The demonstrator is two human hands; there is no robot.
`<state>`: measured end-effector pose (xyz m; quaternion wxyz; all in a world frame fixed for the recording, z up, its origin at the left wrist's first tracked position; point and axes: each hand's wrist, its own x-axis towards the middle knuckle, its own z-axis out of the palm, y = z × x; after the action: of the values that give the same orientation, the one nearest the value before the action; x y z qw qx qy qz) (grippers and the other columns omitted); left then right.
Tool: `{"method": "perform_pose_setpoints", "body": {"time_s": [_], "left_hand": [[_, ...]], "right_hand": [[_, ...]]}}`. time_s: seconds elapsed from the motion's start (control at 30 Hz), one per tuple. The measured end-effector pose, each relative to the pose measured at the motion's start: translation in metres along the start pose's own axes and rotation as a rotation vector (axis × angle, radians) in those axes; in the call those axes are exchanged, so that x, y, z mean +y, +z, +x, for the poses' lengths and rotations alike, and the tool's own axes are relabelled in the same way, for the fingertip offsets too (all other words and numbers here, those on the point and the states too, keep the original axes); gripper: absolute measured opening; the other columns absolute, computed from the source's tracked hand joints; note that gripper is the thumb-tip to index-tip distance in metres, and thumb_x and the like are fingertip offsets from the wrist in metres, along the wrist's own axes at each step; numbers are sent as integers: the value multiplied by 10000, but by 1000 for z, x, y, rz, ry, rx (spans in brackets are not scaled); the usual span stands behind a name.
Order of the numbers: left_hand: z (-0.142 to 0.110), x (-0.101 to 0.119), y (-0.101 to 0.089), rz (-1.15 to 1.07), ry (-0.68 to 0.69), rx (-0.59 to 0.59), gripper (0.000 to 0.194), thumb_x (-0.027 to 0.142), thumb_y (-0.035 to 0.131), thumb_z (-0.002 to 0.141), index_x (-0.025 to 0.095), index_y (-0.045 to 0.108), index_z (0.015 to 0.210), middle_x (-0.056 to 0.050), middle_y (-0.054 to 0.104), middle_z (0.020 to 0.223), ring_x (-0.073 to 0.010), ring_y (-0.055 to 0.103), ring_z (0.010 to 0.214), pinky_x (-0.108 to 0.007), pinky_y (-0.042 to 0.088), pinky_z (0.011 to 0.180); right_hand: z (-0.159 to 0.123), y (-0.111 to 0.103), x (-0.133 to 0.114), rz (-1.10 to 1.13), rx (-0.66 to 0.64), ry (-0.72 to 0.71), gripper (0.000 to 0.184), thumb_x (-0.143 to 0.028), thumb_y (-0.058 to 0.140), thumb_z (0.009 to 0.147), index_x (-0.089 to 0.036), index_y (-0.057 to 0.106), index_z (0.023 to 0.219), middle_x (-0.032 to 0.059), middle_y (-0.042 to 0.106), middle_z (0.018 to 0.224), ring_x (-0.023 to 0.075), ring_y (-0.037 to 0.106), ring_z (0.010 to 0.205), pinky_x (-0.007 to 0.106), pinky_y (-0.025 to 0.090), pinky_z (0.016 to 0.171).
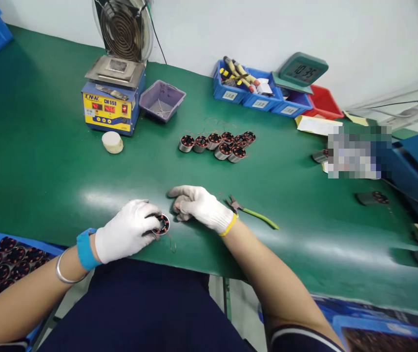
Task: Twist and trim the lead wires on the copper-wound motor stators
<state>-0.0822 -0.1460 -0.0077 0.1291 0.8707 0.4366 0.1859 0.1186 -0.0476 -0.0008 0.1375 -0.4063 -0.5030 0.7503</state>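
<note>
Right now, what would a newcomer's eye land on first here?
The white-gloved left hand stands out first, gripping a coil by the near edge of the green table, with the right hand apart from it. Next comes the yellow-fronted machine with red digits, back left. Then the cluster of coils beyond the hands.

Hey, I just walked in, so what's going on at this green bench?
A person's gloved left hand holds a wire-wound motor stator on the bench. Their gloved right hand is just beside it, index finger extended, apart from the stator. Green-handled cutters lie near the right wrist, and more stators stand grouped farther back.
</note>
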Motion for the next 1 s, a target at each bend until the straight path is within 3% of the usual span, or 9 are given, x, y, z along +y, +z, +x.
{"method": "perform_pose_setpoints", "body": {"time_s": [0.13, 0.27, 0.37, 0.53, 0.63, 0.7, 0.83, 0.9, 1.0], "left_hand": [[0, -1, -1, -29, 22, -1, 87, 205, 581, 849, 192, 654, 894, -73, 658, 1001, -216, 590, 910, -375, 450, 820], [2, -1, -3, -66, 39, -35, 108, 199, 555, 866, 199, 657, 901, -62, 672, 1009, -212, 598, 920, -372, 448, 835], [2, -1, -4, -76, 41, -16, 89, 208, 569, 860, 194, 655, 875, -64, 680, 1004, -212, 606, 918, -372, 449, 831], [1, -2, -1, -69, 38, 13, 86, 218, 583, 853, 195, 660, 882, -67, 684, 1003, -206, 614, 878, -363, 448, 795], [0, -2, 2, -98, 34, -5, 89, 218, 598, 845, 208, 663, 904, -61, 679, 1027, -204, 607, 898, -358, 445, 810], [0, -2, 4, -107, 22, -17, 92, 228, 600, 848, 211, 665, 911, -60, 676, 1032, -209, 600, 915, -361, 442, 816], [-1, -3, 6, -100, 13, -32, 85, 238, 604, 850, 215, 658, 911, -55, 666, 1042, -222, 588, 942, -371, 432, 818], [-1, -3, 6, -96, 16, -33, 78, 241, 603, 852, 214, 652, 907, -55, 660, 1045, -216, 584, 941, -365, 427, 813], [-1, -3, 6, -96, 14, -14, 69, 258, 598, 862, 213, 644, 889, -52, 656, 1033, -209, 582, 936, -355, 424, 802]], "right_hand": [[-4, 1, -3, -9, -22, 9, 417, -155, 591, 570, -141, 539, 984, -58, 617, 624, 74, 508, 445, 256, 477, 514], [20, 17, -12, -34, -51, -24, 368, -119, 573, 581, -159, 559, 946, -61, 610, 583, 72, 493, 439, 216, 416, 459], [28, 14, -12, -126, -68, 0, 337, -101, 564, 586, -164, 578, 917, -50, 627, 596, 80, 512, 442, 220, 428, 468], [-6, -9, 8, -111, -63, 78, 366, -155, 609, 607, -146, 562, 970, -50, 611, 635, 92, 551, 472, 222, 436, 481], [-31, -12, 20, -81, -23, 59, 398, -221, 642, 648, -145, 540, 1024, -35, 597, 716, 87, 549, 520, 236, 448, 527], [-44, -7, 22, -269, 28, 25, 429, -256, 663, 678, -154, 545, 1078, 3, 618, 811, 102, 566, 590, 244, 448, 559], [-58, 7, 14, -1055, 55, -166, 408, -292, 636, 800, -242, 575, 1200, 58, 632, 1062, 151, 607, 779, 254, 417, 625], [-61, 13, 8, -1368, 12, -223, 313, -300, 509, 905, -253, 583, 1206, 72, 632, 1080, 173, 615, 803, 263, 392, 604], [-61, 20, 3, -1616, -53, -217, 296, -296, 376, 969, -239, 594, 1160, 76, 643, 981, 193, 616, 782, 266, 344, 540]]}}
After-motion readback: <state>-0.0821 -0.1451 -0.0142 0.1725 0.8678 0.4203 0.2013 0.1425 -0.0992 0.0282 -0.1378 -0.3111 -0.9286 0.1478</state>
